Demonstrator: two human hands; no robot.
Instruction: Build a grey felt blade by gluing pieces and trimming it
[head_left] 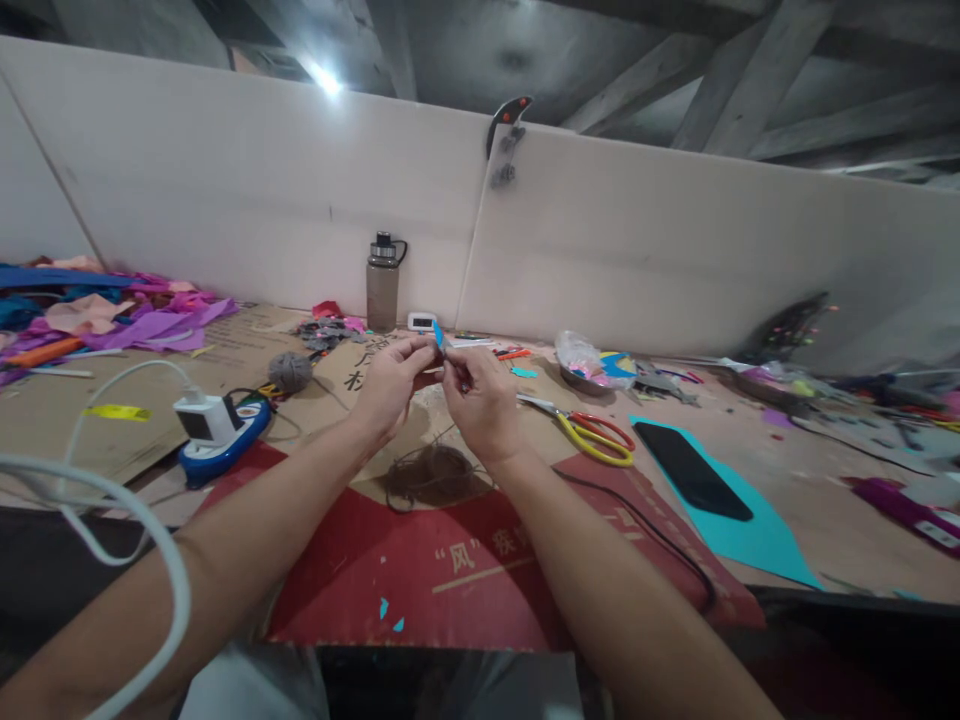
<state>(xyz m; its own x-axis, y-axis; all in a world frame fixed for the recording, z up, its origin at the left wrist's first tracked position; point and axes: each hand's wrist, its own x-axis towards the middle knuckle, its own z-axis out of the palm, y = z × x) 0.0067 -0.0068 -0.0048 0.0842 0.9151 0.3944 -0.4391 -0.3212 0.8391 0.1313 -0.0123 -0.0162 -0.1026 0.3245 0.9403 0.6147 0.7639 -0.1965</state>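
Observation:
Over the middle of the table my left hand [397, 380] and my right hand [482, 398] meet, fingertips together. Between them a small blue pointed piece [439, 335], perhaps paper, sticks up; my fingers hide its lower part. Both hands are closed in a pinch around it. Beneath them a loose tangle of dark thin yarn [431, 472] rests on the cardboard. A grey yarn ball [290, 372] sits to the left of my left hand. Scissors [596, 436] with one yellow and one red handle lie to the right of my right hand.
A bottle [382, 290] stands at the back partition. On the left are a blue power strip [225, 445] with a white charger [206, 418] and scraps of coloured paper [150, 325]. A black phone [690, 470] lies on turquoise sheet [765, 545] at right. A white cable [169, 580] loops close to my left forearm.

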